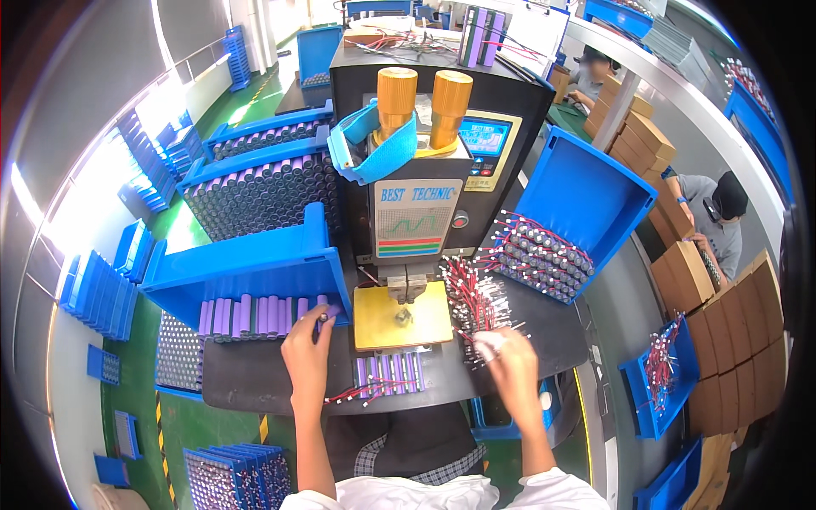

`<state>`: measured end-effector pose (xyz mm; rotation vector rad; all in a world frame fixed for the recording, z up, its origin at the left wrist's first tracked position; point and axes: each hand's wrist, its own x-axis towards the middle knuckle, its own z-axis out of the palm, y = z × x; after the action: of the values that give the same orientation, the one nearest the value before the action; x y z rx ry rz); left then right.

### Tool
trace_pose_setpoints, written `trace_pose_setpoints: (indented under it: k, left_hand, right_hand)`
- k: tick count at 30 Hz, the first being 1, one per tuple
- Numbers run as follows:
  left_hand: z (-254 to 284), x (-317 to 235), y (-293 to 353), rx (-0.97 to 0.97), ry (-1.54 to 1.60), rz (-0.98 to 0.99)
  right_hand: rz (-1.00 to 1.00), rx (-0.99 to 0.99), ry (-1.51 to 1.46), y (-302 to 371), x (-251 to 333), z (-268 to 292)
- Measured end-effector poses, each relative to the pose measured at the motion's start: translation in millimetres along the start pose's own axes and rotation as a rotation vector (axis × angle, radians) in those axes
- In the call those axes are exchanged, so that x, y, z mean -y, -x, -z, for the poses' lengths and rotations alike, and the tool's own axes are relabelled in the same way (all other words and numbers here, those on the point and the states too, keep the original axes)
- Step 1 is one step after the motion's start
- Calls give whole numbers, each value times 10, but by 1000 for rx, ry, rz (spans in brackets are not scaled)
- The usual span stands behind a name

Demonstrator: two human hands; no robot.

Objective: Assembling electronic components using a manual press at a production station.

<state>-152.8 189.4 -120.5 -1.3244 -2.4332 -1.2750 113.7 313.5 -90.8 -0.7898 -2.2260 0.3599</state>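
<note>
My left hand is closed on a purple cylindrical battery cell at the right end of a row of purple cells in a tilted blue bin. My right hand, with white coverings on its fingertips, pinches a wire lead at the near edge of a pile of red and white wire leads. Between the hands sits the yellow plate of a black spot welder, under its electrodes. Nearer me, several purple cells with red leads lie side by side on the black bench.
A blue bin of wired cells leans at the right of the welder. Blue crates packed with cells stand at the left. Cardboard boxes are stacked at the far right, where a co-worker handles cells. Another person sits farther back.
</note>
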Motion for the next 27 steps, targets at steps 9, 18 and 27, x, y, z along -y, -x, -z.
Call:
trace_pose_setpoints:
  k: [9, 18, 27]
  left_hand:
    - [84, -672, 49, -105, 466, 76]
    - [-388, -855, 91, 60, 514, 168]
    - [-469, -753, 122, 129, 809, 253]
  right_hand:
    - [-45, 39, 132, 32, -220, -58]
    - [-138, -22, -63, 30, -293, -144]
    - [-368, -446, -363, -73, -279, -287]
